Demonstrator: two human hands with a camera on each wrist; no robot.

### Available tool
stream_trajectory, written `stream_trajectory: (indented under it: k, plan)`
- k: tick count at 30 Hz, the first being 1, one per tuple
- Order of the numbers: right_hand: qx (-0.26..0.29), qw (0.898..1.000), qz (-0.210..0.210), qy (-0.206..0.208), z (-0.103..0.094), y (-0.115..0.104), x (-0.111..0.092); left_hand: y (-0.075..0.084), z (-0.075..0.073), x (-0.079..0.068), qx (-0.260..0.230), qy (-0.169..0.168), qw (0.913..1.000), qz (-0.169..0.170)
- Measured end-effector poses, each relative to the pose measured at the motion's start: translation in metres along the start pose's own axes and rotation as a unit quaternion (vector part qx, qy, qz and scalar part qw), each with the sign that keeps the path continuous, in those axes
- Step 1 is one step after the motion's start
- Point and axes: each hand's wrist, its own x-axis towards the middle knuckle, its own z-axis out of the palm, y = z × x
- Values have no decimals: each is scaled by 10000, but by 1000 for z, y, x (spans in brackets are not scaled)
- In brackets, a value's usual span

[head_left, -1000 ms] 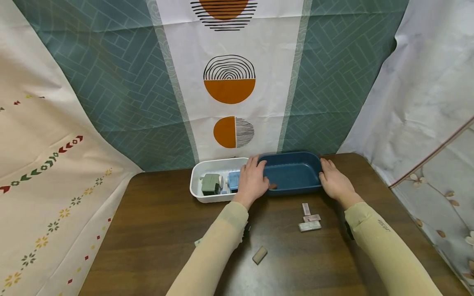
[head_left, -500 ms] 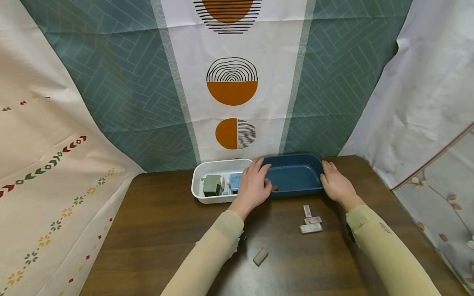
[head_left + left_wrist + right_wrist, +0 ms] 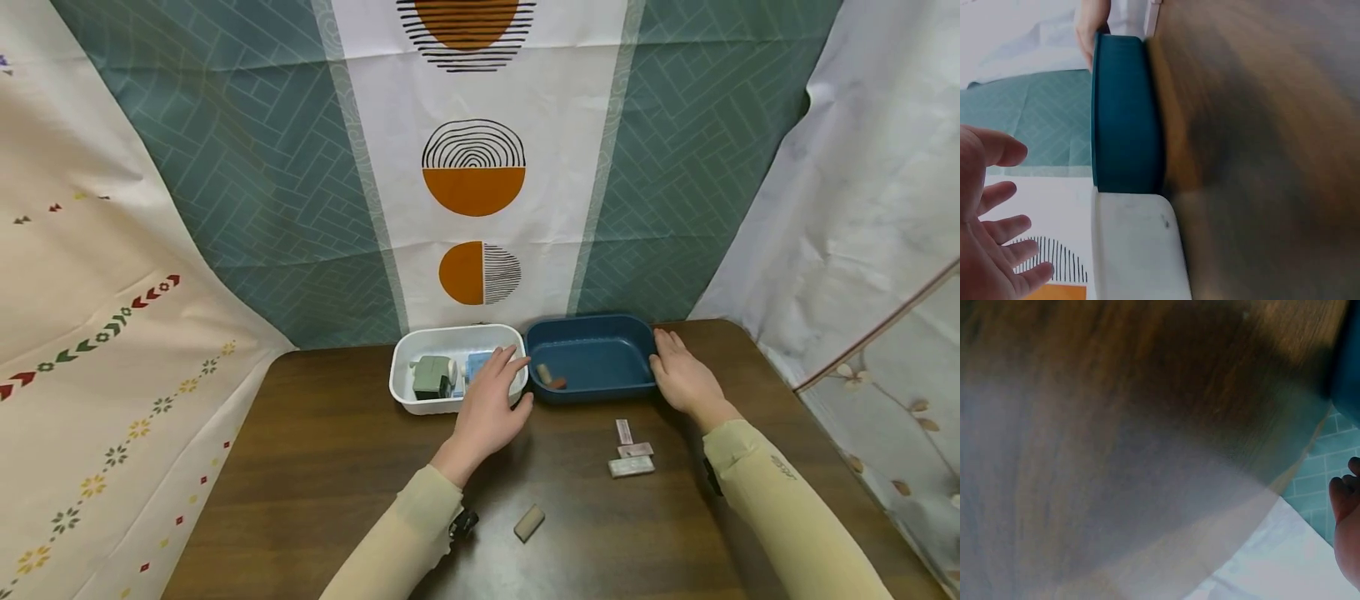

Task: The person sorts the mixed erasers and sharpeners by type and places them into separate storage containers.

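Note:
My left hand (image 3: 487, 408) hangs in front of the white tray (image 3: 459, 406) with its fingers spread and holding nothing. In the left wrist view, the fingers (image 3: 1013, 228) stand apart from the trays. My right hand (image 3: 684, 371) rests against the right end of the dark blue tray (image 3: 600, 390), its fingers fairly straight along the outside. Inside that tray, at the left, lie a small tan block (image 3: 543, 373) and a reddish-brown block (image 3: 557, 383). A green boxy gadget (image 3: 431, 377) and a light blue one (image 3: 477, 364), partly behind my left hand, sit in the white tray.
Three small pinkish and grey blocks (image 3: 631, 467) lie grouped on the wooden table (image 3: 315, 483) before the blue tray. A tan block (image 3: 529, 523) lies nearer the front. The trays stand side by side by the patterned cloth (image 3: 300, 208) at the back.
My left hand has drawn back from the blue tray's left end, toward me and to the left. The tan block in that tray now shows. My right hand has stayed at the tray's right end.

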Motion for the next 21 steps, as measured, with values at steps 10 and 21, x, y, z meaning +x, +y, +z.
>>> stream_trajectory:
  k: [10,21]
  plan:
    - [-35,10000,-56,57,1,0,0,-17,-18,-31,-73,40,9998,154]
    - [-31,10000,4,25,1,-1,1,-41,-36,-56,13,23,9991,412]
